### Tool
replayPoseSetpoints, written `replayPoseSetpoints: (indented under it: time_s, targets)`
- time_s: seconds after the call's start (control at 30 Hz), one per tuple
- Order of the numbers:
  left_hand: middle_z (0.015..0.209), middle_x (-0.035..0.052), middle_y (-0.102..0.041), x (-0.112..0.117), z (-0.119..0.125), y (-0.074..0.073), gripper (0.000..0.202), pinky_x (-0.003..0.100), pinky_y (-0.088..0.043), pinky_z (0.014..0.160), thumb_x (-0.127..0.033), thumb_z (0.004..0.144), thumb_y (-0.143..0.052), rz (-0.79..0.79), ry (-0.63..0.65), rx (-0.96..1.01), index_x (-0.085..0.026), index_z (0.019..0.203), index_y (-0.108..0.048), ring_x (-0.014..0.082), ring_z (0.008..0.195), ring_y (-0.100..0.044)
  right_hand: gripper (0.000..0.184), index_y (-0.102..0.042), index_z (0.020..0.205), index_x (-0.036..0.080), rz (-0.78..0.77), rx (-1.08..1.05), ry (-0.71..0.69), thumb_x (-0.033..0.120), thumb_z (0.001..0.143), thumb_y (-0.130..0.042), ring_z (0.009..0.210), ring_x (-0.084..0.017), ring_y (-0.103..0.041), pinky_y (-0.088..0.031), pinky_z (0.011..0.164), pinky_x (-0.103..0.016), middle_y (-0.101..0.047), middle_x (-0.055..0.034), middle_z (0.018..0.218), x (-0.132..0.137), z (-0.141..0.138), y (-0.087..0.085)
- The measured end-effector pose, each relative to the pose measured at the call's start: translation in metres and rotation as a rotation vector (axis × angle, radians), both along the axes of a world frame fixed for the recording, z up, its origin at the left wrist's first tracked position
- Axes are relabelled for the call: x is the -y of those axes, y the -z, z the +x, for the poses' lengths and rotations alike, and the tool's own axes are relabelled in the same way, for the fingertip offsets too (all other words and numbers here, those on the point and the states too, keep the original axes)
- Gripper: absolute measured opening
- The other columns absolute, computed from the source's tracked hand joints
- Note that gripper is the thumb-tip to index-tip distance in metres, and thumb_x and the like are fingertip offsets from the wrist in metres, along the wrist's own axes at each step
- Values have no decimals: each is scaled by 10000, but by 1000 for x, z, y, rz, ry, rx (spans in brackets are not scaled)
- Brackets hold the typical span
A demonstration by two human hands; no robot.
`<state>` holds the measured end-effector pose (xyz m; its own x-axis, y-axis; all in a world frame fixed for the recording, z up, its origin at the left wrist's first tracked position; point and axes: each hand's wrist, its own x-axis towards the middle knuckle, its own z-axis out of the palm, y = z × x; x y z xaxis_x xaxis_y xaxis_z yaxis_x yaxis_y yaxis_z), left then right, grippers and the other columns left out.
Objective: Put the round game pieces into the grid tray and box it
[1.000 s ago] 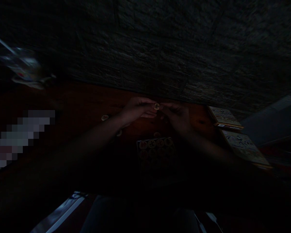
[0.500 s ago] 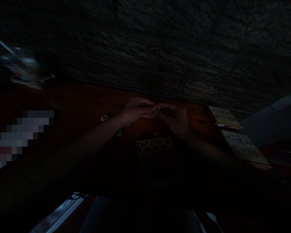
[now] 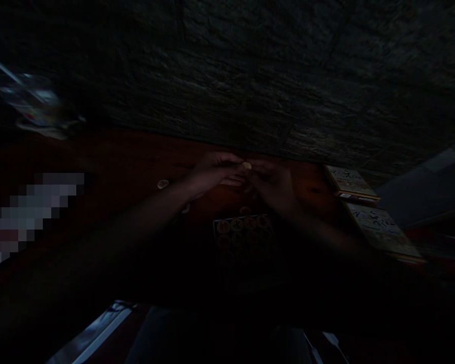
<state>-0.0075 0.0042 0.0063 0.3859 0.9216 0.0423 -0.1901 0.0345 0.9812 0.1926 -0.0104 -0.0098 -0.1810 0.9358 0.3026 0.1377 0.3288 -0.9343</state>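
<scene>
The scene is very dark. My left hand [image 3: 212, 172] and my right hand [image 3: 273, 184] meet above a reddish wooden table [image 3: 136, 162], fingers pinched together on one small round pale game piece [image 3: 246, 165]. Just below my hands lies a tray of round marked pieces [image 3: 244, 230] in rows. A loose piece [image 3: 163, 184] lies on the table to the left, another loose piece [image 3: 186, 208] beside my left forearm.
Two flat printed boxes lie at the right, a far box [image 3: 351, 183] and a near box [image 3: 382, 230]. A dark stone wall [image 3: 250, 76] stands behind the table. A pale shiny object [image 3: 38, 108] sits at the far left.
The round piece between my fingers has turned, its marked face no longer showing. Both hands stay in almost the same place.
</scene>
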Motion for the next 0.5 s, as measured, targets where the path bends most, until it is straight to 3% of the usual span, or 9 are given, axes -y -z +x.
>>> replayPoseSetpoints:
  time_s: [0.2,0.5]
  targets:
    - [1028,107,-846,-3,-2,7,393,411,-676,926,-340,796,-970,55,-1,-35,-146,1097,-810,210,879,-819,678,-643,1374,214,-58,16,0,647,883,-825,587,-196,-768,-548,435,-253,-827,-52,886,5,-1,-4]
    - [963,89,-847,-4,-1,5,330,384,-683,887,-392,814,-946,128,-46,-119,-158,1020,-838,200,852,-808,452,-774,1021,202,78,55,49,636,898,-813,521,-132,-677,-518,462,-245,-779,-31,778,0,-1,-2]
